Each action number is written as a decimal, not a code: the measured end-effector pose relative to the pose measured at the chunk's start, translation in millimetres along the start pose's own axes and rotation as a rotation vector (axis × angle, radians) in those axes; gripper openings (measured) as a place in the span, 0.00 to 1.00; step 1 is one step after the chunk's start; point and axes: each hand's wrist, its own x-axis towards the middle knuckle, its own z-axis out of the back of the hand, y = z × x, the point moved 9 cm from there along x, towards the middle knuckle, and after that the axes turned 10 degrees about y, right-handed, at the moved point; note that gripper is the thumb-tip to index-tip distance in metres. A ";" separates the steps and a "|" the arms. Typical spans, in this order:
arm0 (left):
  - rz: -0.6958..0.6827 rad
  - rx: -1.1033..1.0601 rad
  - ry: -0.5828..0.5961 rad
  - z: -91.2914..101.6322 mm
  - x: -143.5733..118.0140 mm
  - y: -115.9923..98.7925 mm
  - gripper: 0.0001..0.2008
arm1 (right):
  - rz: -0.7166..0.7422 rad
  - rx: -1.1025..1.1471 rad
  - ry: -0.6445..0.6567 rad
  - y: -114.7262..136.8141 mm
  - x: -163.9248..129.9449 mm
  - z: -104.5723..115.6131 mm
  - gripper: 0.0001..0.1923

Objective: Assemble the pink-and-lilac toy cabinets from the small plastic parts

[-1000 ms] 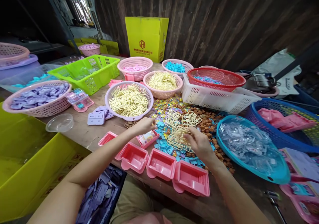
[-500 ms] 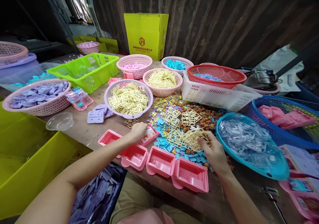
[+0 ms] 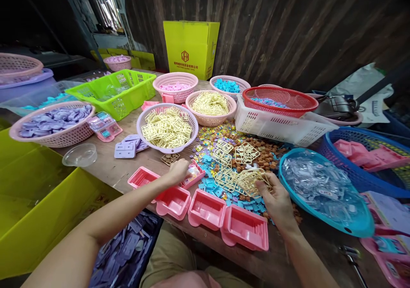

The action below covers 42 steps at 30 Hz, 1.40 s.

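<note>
My left hand (image 3: 178,171) rests on a pink tray (image 3: 193,173) that holds small coloured parts, fingers curled over its near edge. My right hand (image 3: 275,196) grips a bunch of cream plastic part frames (image 3: 248,180) lying over a heap of blue, brown and mixed small pieces (image 3: 224,151). Three empty pink trays (image 3: 206,209) sit in a row along the table's near edge, below both hands. A lilac basket of cream frames (image 3: 166,127) stands just beyond my left hand.
Baskets ring the wooden table: lilac discs (image 3: 51,123), a green crate (image 3: 112,92), pink baskets (image 3: 209,106), a red basket on a white crate (image 3: 278,117), a blue tray of clear parts (image 3: 320,189). A yellow box (image 3: 190,48) stands behind. A yellow bin (image 3: 38,207) sits left.
My left hand came back from the heap onto the filled pink tray. My right hand moved right and down with the cream frames, then stayed put.
</note>
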 end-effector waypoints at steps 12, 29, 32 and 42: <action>-0.199 -0.387 -0.082 35.6 -2.6 -0.1 0.06 | -0.002 0.124 -0.029 -5.9 -4.2 3.5 0.23; -0.739 -0.832 0.189 50.5 -32.3 -147.6 0.10 | 0.293 -0.024 0.455 78.9 4.4 -43.4 0.08; -0.681 -1.132 0.365 38.3 -31.4 -142.0 0.15 | 0.079 0.017 0.391 40.7 7.6 -28.8 0.10; -0.366 -1.916 0.733 -31.2 -49.1 -188.3 0.23 | -0.215 0.670 0.101 -17.6 7.5 -34.6 0.23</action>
